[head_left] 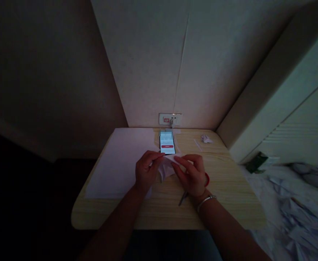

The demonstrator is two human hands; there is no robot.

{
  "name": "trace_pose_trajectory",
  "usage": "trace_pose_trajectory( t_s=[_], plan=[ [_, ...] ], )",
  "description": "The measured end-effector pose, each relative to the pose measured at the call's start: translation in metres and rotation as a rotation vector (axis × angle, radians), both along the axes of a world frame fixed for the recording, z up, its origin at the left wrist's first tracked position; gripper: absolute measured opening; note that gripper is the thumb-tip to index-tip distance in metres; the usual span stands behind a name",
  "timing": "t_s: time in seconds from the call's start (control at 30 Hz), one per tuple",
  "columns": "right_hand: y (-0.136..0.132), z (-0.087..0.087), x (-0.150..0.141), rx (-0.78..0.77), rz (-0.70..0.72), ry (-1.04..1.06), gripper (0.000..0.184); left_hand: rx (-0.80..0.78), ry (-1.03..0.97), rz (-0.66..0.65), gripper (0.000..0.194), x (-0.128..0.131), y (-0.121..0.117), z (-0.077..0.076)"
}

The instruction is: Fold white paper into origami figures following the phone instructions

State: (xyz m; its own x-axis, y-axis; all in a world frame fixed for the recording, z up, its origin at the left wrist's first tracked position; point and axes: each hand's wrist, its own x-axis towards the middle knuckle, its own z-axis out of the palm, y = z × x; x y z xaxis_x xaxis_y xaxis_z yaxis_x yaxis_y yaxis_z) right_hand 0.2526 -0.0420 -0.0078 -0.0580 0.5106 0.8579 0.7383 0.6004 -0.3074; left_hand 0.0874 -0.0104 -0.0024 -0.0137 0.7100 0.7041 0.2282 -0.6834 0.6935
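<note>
Between my two hands is a piece of folded white paper [167, 170], held up above the table. My left hand [147, 170] pinches its left edge between thumb and fingers. On the other side, my right hand [191, 173] grips the paper with thumb and forefinger. A lit phone [166, 143] lies just beyond the paper, its screen facing up. Large white paper sheets [120, 163] spread over the left part of the table. Under my right wrist, a thin dark metal tool [183, 198] sticks out; the rest of it is hidden.
The pale wooden table [229, 195] meets the wall at its back edge. A wall socket [170, 119] with a plug sits above the phone. A crumpled paper piece [206, 139] and paper strip [197, 144] lie at the back right. Folded papers [305, 224] and a green packet [256, 162] lie beyond the right edge.
</note>
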Motion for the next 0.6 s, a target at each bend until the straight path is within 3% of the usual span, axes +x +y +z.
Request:
trace_pose_trajectory(
  t_s=[0.13, 0.3, 0.47, 0.6],
  plan=[
    [0.0003, 0.0018, -0.0016, -0.003, 0.002, 0.087, 0.039, -0.049, -0.042, 0.021, 0.012, 0.0015, -0.0002, 0.0010],
    [0.0020, 0.0021, -0.0047, -0.115, 0.120, 0.144, 0.042, -0.073, -0.047, -0.041, 0.012, 0.0044, -0.0001, -0.0014],
    [-0.0006, -0.0037, -0.0066, -0.230, 0.231, 0.321, 0.036, -0.116, -0.080, -0.063, 0.010, 0.0062, 0.0001, -0.0028],
    [-0.0018, -0.0037, -0.0062, -0.330, 0.264, 0.345, 0.029, -0.173, -0.111, -0.061, 0.010, 0.0074, 0.0005, -0.0034]
  ],
)
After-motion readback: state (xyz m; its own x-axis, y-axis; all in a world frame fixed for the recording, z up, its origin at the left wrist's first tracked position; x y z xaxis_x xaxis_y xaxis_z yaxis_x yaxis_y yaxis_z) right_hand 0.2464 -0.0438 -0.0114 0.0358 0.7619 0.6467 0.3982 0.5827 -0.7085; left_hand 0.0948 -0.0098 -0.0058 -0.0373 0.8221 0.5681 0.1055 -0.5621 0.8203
